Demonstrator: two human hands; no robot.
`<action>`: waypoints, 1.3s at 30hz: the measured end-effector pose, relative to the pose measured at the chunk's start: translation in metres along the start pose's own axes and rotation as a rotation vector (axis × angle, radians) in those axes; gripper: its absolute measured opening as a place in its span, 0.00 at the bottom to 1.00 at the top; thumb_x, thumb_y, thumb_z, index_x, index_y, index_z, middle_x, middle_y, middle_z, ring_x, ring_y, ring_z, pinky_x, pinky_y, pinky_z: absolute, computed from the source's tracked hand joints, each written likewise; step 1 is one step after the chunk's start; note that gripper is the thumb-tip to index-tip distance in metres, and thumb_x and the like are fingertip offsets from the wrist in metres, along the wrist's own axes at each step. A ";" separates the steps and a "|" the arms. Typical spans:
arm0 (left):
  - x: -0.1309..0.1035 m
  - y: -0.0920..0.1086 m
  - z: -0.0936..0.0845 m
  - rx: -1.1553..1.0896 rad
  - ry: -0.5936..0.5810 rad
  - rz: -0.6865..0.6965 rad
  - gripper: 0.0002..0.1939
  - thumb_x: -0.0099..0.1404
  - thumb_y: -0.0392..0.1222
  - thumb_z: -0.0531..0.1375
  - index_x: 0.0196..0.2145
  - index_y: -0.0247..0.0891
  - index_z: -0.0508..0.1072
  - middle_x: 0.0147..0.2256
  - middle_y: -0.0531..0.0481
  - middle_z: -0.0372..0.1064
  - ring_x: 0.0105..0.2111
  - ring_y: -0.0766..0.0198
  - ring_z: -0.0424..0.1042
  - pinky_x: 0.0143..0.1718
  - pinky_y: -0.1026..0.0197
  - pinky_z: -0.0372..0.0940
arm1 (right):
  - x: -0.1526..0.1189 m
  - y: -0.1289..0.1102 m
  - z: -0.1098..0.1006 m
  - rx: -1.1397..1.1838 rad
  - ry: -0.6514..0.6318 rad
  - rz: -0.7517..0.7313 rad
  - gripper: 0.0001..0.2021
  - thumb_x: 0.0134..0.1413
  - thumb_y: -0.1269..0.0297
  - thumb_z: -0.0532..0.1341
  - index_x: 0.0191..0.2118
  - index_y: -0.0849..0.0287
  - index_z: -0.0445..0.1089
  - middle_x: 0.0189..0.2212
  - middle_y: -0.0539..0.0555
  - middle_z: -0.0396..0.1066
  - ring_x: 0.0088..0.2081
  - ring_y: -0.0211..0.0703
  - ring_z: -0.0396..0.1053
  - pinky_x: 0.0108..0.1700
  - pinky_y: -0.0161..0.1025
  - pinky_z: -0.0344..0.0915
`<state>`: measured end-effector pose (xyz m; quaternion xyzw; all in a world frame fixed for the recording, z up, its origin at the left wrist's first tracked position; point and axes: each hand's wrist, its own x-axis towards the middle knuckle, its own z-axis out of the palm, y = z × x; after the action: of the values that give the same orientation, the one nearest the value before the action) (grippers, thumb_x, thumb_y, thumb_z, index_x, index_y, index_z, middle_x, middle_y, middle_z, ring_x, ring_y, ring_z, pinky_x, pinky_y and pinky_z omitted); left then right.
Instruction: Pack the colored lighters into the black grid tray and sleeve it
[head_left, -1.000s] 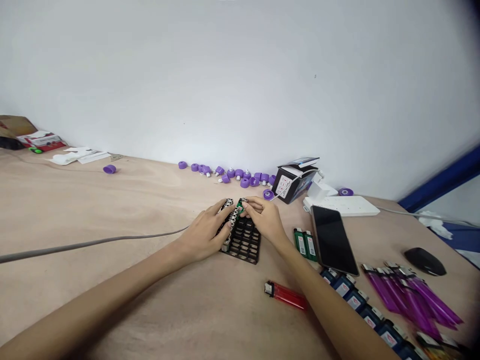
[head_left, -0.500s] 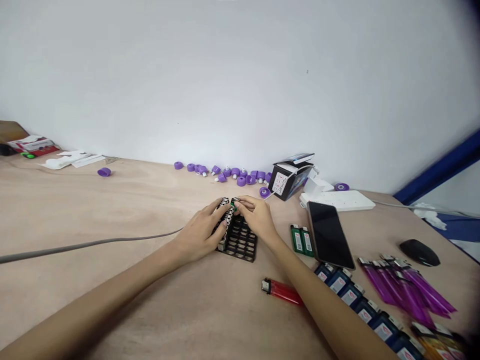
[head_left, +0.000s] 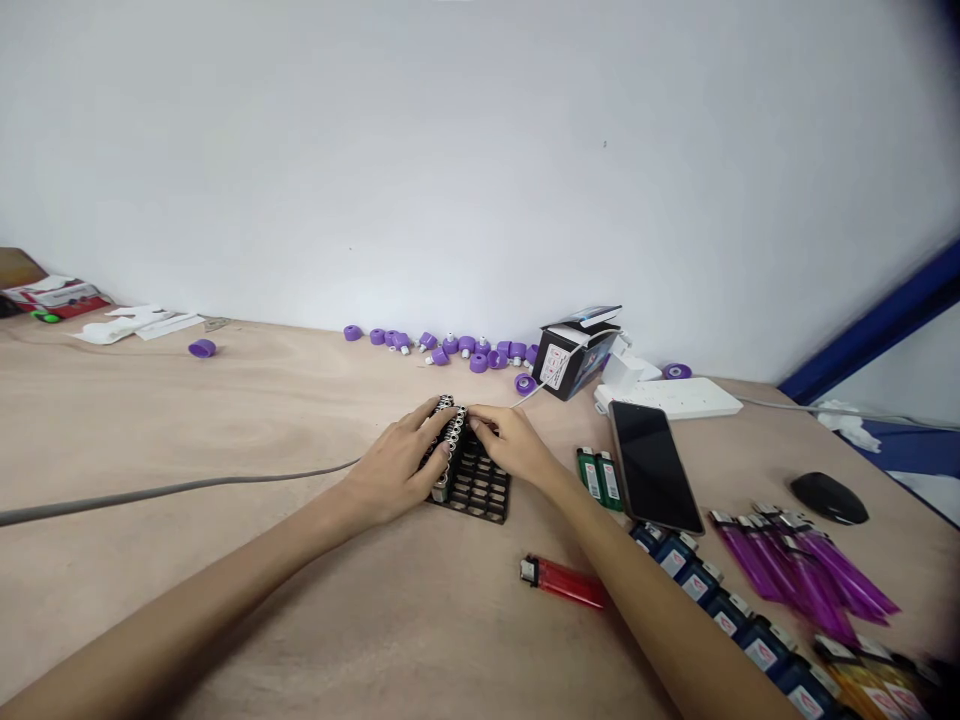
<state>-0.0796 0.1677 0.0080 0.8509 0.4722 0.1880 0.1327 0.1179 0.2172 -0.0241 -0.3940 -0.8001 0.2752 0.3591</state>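
A black grid tray (head_left: 484,490) lies on the table, its right-hand cells bare. Upright lighters (head_left: 452,440) with metal tops stand in rows along its left part. My left hand (head_left: 401,460) rests round the left side of these rows, fingers over the tops and thumb at the near end. My right hand (head_left: 514,440) is at the far edge of the tray, thumb and fingers pinched together beside the far end of the row; whatever its fingertips hold is hidden.
Two green lighters (head_left: 599,478), a phone (head_left: 655,465) and a red lighter (head_left: 566,582) lie right. Beyond are blue lighters (head_left: 727,612), purple lighters (head_left: 802,570) and a mouse (head_left: 829,497). Purple caps (head_left: 478,362) and a black box (head_left: 574,358) line the wall. A cable (head_left: 187,486) runs left.
My right hand's fingertips have lowered at the far end of the row; the green piece seen by them earlier no longer shows. The view has shifted slightly.
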 end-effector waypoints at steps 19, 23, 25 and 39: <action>-0.002 -0.002 0.003 0.036 0.025 -0.032 0.28 0.74 0.46 0.46 0.69 0.41 0.49 0.70 0.36 0.37 0.69 0.42 0.40 0.64 0.36 0.49 | 0.000 -0.021 -0.015 -0.321 -0.161 0.048 0.16 0.61 0.79 0.49 0.46 0.59 0.70 0.42 0.59 0.76 0.43 0.45 0.72 0.44 0.37 0.61; -0.001 -0.005 0.004 -0.021 0.045 -0.058 0.29 0.73 0.47 0.44 0.68 0.35 0.49 0.69 0.36 0.42 0.69 0.45 0.41 0.65 0.37 0.47 | -0.002 -0.026 -0.012 -0.383 -0.184 0.095 0.15 0.62 0.78 0.50 0.47 0.60 0.69 0.42 0.60 0.76 0.43 0.46 0.72 0.45 0.37 0.61; 0.001 -0.006 0.004 -0.069 0.028 -0.092 0.32 0.73 0.49 0.43 0.68 0.29 0.46 0.69 0.35 0.42 0.69 0.48 0.41 0.67 0.40 0.45 | -0.003 -0.027 -0.009 -0.411 -0.198 0.119 0.14 0.63 0.77 0.51 0.47 0.61 0.69 0.41 0.60 0.76 0.43 0.46 0.73 0.44 0.37 0.61; 0.003 -0.001 -0.004 -0.210 -0.084 -0.186 0.38 0.71 0.57 0.40 0.69 0.26 0.44 0.68 0.38 0.44 0.68 0.51 0.48 0.67 0.46 0.46 | -0.010 -0.045 -0.119 -0.625 -0.298 0.529 0.15 0.64 0.62 0.51 0.44 0.61 0.73 0.38 0.60 0.77 0.38 0.49 0.74 0.35 0.38 0.63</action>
<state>-0.0805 0.1712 0.0120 0.7919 0.5208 0.1878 0.2576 0.1973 0.2034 0.0750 -0.6310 -0.7596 0.1561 0.0205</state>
